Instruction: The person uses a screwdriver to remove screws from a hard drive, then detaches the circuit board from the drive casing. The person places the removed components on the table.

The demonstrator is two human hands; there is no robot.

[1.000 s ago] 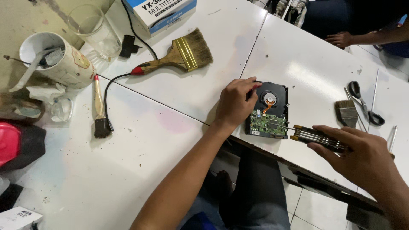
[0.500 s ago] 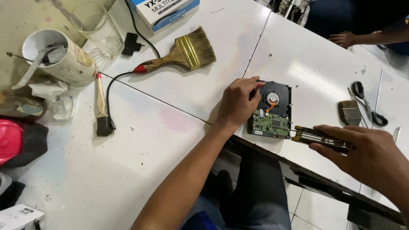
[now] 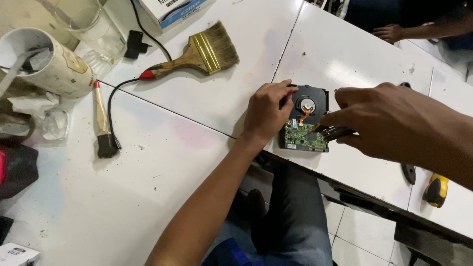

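Note:
A black hard disk drive (image 3: 306, 118) lies near the white table's front edge, its green circuit board facing up. My left hand (image 3: 266, 112) rests on the drive's left side and holds it down. My right hand (image 3: 389, 120) grips a screwdriver (image 3: 331, 131) by its dark handle, directly over the drive's right edge and circuit board. The tool's tip is hidden under my fingers.
A wide paintbrush (image 3: 197, 54) and a small brush (image 3: 101, 120) lie at the left, beside a black cable (image 3: 114, 106), a paper cup (image 3: 49, 64) and a clear glass (image 3: 88, 24). A yellow-handled tool (image 3: 436, 189) lies at the right. Another person's hand (image 3: 389, 32) rests at the far edge.
My right hand has moved left with the screwdriver, from beside the drive to over its circuit board. My left hand stays on the drive.

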